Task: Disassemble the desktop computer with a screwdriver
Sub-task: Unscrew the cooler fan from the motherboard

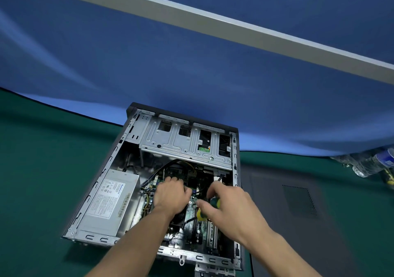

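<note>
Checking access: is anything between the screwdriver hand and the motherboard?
Nothing visible. The right hand holds the screwdriver directly over the motherboard, side panel already off. The left hand rests beside it inside the case, not across it.

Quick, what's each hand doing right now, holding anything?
Left hand: fingers curled down onto the motherboard; whether it grips anything cannot be told.
Right hand: grips the screwdriver.

Your left hand (170,195) covers board (191,210) centre; what fingers touch there unclear. Your right hand (230,204) hides most of screwdriver (205,209); tip not visible. Both forearms cut off by bottom edge. Bottles (371,163) at right edge blurred, cut off. PSU (108,200) label print too small to read.
</note>
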A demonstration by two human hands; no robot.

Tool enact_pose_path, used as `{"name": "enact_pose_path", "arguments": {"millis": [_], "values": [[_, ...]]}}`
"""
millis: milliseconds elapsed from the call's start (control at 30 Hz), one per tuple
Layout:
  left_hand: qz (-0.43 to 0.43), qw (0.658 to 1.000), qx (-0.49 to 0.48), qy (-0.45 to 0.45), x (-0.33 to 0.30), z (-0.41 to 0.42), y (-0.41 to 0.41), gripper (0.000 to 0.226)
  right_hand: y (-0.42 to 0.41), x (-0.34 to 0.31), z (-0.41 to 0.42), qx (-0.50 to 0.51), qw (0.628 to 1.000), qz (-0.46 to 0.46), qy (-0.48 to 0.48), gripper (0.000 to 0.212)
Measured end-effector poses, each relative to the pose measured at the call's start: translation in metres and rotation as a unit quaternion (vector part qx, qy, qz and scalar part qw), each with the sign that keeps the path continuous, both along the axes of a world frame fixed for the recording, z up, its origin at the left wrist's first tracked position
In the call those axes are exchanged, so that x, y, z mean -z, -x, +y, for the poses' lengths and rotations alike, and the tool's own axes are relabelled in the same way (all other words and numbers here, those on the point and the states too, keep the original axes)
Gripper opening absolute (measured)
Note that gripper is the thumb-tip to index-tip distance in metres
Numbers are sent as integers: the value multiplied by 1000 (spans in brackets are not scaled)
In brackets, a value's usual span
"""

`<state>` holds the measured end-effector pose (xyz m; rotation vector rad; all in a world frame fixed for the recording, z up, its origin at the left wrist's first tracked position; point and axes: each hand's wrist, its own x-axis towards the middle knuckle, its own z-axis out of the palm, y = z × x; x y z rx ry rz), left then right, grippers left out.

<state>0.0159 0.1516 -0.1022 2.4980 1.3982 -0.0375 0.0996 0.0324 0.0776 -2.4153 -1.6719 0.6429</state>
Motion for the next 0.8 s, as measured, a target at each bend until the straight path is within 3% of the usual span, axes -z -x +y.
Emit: {"name": "enact_pose_path", "arguments": {"millis": [67, 200, 300, 367, 500, 533, 633, 733, 800], "values": [[2, 1000, 2, -3, 0, 1, 0, 39, 6, 2, -1, 32, 999, 3, -8, 30], [2, 1000, 3, -1, -1, 0, 0, 39, 9, -1, 5, 58, 995, -86, 13, 35], [4, 1000, 3, 1, -2, 0, 1, 41, 6, -6, 9, 4, 999, -1, 40, 13], [6, 1000, 3, 1, -3, 0, 1, 40, 10, -8, 8, -35, 998, 5, 46, 15], [9, 1000, 9, 4, -4, 0, 1, 39, 13, -8, 11, -3, 990, -124, 59, 38], [9, 1000, 7, 4, -5, 0, 1, 39, 13, -8, 12, -11, 989, -133, 59, 36], [10, 1000, 1, 2, -5, 0, 1, 40, 10, -9, 14, -55, 996, -28, 61, 14], [13, 1000, 4, 1, -5, 0, 1, 39, 10, -9, 13, -9, 998, 12, 57, 25], [12, 1000, 10, 3, -4, 1, 1, 39, 14, -6, 12, 19, 995, -83, 44, 39]]}}
